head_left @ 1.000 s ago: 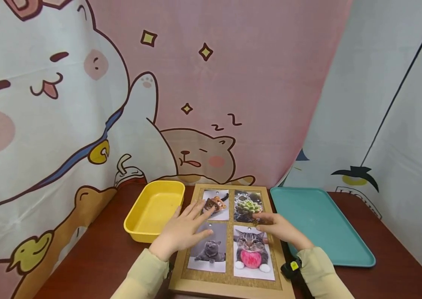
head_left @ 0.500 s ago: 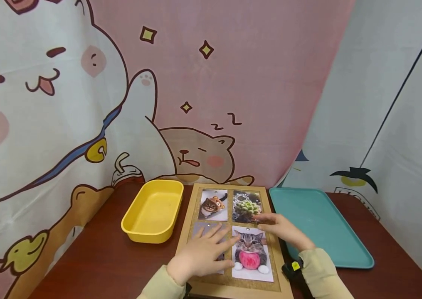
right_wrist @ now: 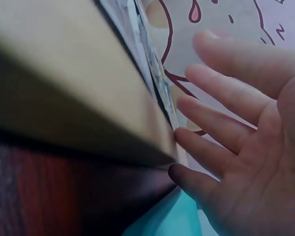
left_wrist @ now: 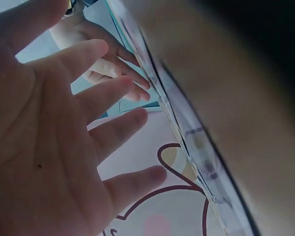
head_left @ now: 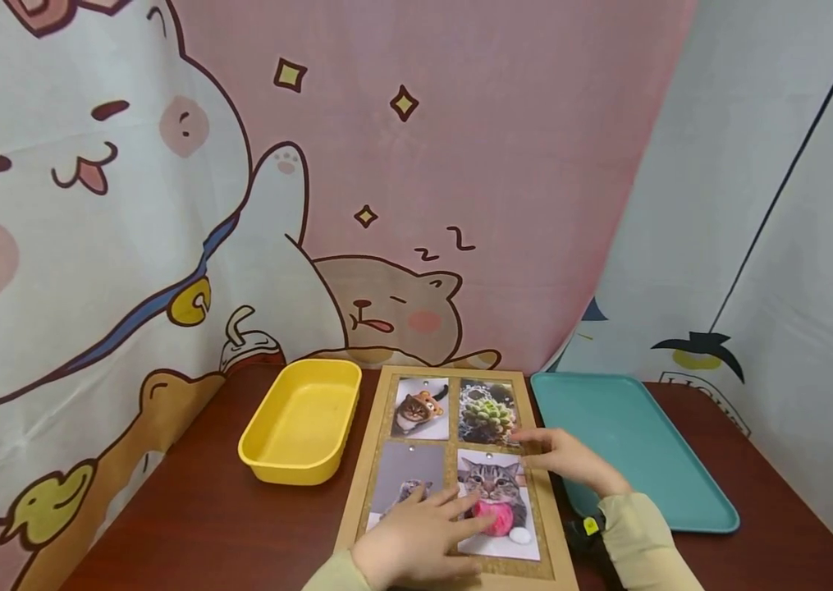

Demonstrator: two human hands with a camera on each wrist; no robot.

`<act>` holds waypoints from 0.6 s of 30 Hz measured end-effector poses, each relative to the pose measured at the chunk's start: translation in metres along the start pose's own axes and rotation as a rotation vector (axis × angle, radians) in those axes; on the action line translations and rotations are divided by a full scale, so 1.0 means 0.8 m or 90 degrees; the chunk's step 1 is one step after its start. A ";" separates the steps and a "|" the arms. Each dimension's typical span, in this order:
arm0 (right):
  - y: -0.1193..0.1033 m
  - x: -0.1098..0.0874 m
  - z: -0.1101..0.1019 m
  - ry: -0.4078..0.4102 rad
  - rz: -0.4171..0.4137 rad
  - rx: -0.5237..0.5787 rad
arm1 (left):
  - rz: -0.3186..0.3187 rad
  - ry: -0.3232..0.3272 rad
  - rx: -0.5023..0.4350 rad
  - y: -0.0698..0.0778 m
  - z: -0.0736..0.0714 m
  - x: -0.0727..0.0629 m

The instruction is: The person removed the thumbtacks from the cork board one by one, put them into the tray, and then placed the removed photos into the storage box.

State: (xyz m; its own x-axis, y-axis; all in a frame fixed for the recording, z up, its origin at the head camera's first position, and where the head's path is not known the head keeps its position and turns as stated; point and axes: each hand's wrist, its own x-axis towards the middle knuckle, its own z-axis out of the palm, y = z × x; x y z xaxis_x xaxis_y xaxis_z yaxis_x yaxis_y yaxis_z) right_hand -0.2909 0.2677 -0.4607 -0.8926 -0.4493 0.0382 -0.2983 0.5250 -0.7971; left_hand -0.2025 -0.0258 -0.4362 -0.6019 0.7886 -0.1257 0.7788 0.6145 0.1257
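In the head view, a wood-framed cork board [head_left: 366, 468] lies on the table with several photos pinned to it. Spread over its lower half is my left hand [head_left: 423, 538], fingers straight, partly covering the grey cat photo [head_left: 409, 466] and the tabby cat photo [head_left: 492, 480]. My right hand [head_left: 567, 461] hovers at the board's right side, fingertips by the lower edge of the succulent photo [head_left: 488, 414]. Above the grey cat is a photo of a cat in a bear hood [head_left: 416, 414]. Both wrist views show palms with extended fingers, holding nothing: left [left_wrist: 54, 132], right [right_wrist: 246, 137].
A yellow plastic basin [head_left: 301, 423] stands left of the board. On the right lies a teal tray [head_left: 630, 443], its near left part hidden behind the right hand. The dark red table [head_left: 187, 492] meets a cartoon-printed cloth backdrop [head_left: 519, 164].
My left hand has come down from the upper left photo, across the grey cat, to the board's lower part. My right hand has shifted slightly right and down.
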 end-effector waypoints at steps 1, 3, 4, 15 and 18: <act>0.002 0.000 0.000 -0.005 0.000 0.000 | 0.003 -0.003 -0.001 0.000 0.001 0.000; 0.005 -0.001 0.000 -0.010 0.000 0.000 | 0.011 -0.011 -0.009 0.001 0.002 0.001; 0.006 -0.001 0.000 -0.011 -0.001 0.001 | 0.015 -0.017 -0.014 0.000 0.003 0.001; -0.002 -0.002 0.001 0.029 -0.010 -0.011 | 0.000 -0.065 -0.068 0.002 0.008 0.005; -0.003 -0.002 0.003 0.037 -0.008 -0.012 | 0.001 -0.067 -0.066 0.002 0.010 0.005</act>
State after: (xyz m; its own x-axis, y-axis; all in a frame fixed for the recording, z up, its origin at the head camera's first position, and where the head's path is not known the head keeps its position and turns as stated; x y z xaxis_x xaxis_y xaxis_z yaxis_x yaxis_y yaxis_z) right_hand -0.2882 0.2650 -0.4602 -0.9067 -0.4136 0.0828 -0.3148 0.5330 -0.7854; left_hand -0.2026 -0.0218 -0.4445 -0.5743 0.7866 -0.2266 0.7545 0.6161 0.2262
